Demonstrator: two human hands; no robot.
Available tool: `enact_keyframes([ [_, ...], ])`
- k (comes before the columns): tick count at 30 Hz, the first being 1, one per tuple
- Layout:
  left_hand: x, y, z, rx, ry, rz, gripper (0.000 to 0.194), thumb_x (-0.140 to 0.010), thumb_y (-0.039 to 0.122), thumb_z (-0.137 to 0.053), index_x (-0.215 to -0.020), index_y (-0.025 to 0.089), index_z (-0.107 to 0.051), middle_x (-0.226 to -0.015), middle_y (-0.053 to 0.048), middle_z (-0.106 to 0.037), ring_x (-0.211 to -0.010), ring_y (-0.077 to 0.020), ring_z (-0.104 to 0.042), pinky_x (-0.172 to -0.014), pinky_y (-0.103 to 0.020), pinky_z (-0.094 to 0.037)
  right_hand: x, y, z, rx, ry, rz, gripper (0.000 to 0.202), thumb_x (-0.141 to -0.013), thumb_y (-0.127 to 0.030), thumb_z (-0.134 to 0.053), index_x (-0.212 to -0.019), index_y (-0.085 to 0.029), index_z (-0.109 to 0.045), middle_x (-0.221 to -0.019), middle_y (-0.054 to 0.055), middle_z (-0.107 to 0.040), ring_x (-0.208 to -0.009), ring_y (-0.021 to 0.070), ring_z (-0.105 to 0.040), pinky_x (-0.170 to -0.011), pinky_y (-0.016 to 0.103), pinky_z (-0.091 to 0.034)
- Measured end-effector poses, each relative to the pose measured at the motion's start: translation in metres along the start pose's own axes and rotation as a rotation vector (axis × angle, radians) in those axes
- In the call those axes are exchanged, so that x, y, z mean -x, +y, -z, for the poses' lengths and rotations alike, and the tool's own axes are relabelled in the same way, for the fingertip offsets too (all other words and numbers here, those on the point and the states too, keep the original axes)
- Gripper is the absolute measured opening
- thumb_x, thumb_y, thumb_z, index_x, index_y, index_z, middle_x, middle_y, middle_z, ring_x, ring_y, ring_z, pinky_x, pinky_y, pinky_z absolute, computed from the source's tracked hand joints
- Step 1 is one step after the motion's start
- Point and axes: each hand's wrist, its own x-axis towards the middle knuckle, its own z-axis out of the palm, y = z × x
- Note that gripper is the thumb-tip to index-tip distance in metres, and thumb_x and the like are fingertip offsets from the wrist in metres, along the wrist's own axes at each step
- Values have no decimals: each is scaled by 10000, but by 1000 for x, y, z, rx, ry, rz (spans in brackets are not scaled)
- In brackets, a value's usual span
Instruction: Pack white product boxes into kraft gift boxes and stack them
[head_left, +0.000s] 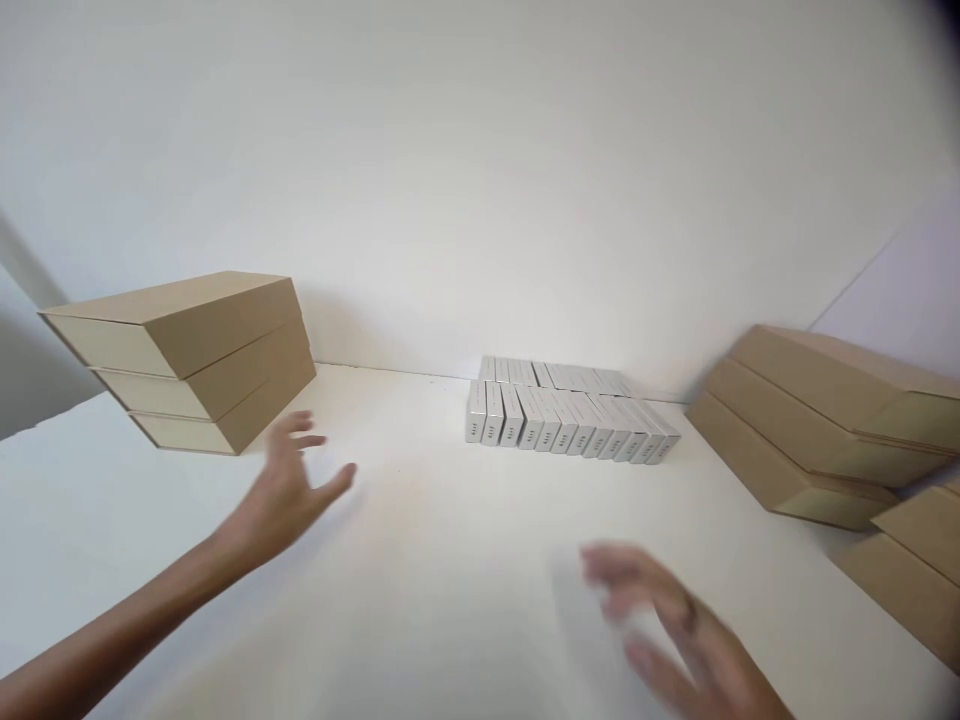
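Note:
My left hand (289,490) is over the white table, fingers apart and holding nothing, just right of a stack of three brown boxes (225,350) with cream ends. Blurred by motion, my right hand (667,625) hovers nearer the front, thumb and fingers spread with nothing between them. Beyond both hands, small white boxes (574,425) stand side by side in two rows against the wall. Neither hand touches a box.
On the right, another stack of brown boxes (817,420) leans at an angle near the wall. More brown boxes (911,570) sit closer at the right edge. The white wall (480,180) rises behind the table (420,560).

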Motion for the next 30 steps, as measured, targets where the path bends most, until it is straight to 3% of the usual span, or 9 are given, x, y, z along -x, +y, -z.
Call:
enact_keyframes([
  [1,-1,16,-20,44,-122,-25,781,-710,588,-715,-1273,306,-255,-1239,-124,-489,-1164,-410,-575,-845,-603,-537,-24,10,3,72,111,-17,307,-931,-529,-529,-1050,-269,-638,-1356,98,-538,-1282,283,-501,-1082,458,-407],
  [2,-4,32,-41,83,-168,-57,777,-722,569,-705,-1283,294,-243,-1269,-140,-466,-1156,-398,-580,-839,-582,-536,-49,19,4,169,220,-56,355,-900,-560,-529,-1077,-265,-615,-1390,89,-510,-1274,283,-501,-1066,453,-425],
  [6,-28,89,-126,188,-241,-152,748,-708,497,-748,-1245,254,-287,-1361,-189,-363,-1194,-376,-544,-856,-515,-525,-135,47,-7,317,461,-140,475,-874,-469,-485,-1247,-174,-472,-1390,161,-449,-1312,315,-405,-1110,506,-342],
  [9,-43,119,-175,226,-214,-199,828,-622,442,-842,-1223,242,-310,-1397,-207,-302,-1282,-418,-434,-970,-582,-438,-163,53,-25,396,533,-157,531,-845,-425,-515,-1285,-142,-422,-1355,184,-436,-1306,345,-367,-1120,539,-283],
  [12,-49,136,-202,228,-166,-182,921,-548,424,-902,-1221,245,-299,-1371,-205,-301,-1307,-455,-356,-989,-641,-369,-170,51,-42,423,575,-157,541,-846,-427,-518,-1289,-142,-392,-1354,193,-389,-1307,355,-334,-1106,557,-265],
  [16,-52,142,-212,209,-128,-120,916,-552,459,-916,-1200,236,-309,-1328,-200,-331,-1286,-458,-356,-977,-641,-360,-174,48,-57,380,627,-171,543,-836,-469,-549,-1246,-157,-381,-1284,179,-378,-1282,338,-330,-1104,537,-273],
  [21,-54,136,-207,188,-129,-104,882,-584,451,-909,-1211,249,-322,-1348,-187,-348,-1259,-419,-421,-895,-544,-464,-178,55,-58,250,665,-263,606,-813,-528,-590,-1235,-159,-359,-1291,190,-355,-1290,332,-338,-1113,484,-316],
  [25,-55,130,-201,124,-171,-100,814,-644,459,-863,-1230,243,-342,-1362,-179,-377,-1089,-347,-567,-769,-458,-511,-172,59,-55,159,547,-275,668,-867,-515,-529,-1394,-196,-270,-1414,171,-298,-1255,276,-454,-997,384,-456],
  [30,-51,131,-201,18,-175,-80,688,-701,469,-796,-1210,188,-429,-1219,-146,-495,-993,-275,-582,-743,-388,-515,-170,52,-54,119,364,-299,703,-893,-569,-526,-1498,-342,-248,-1441,116,-318,-1072,260,-595,-851,407,-518],
])
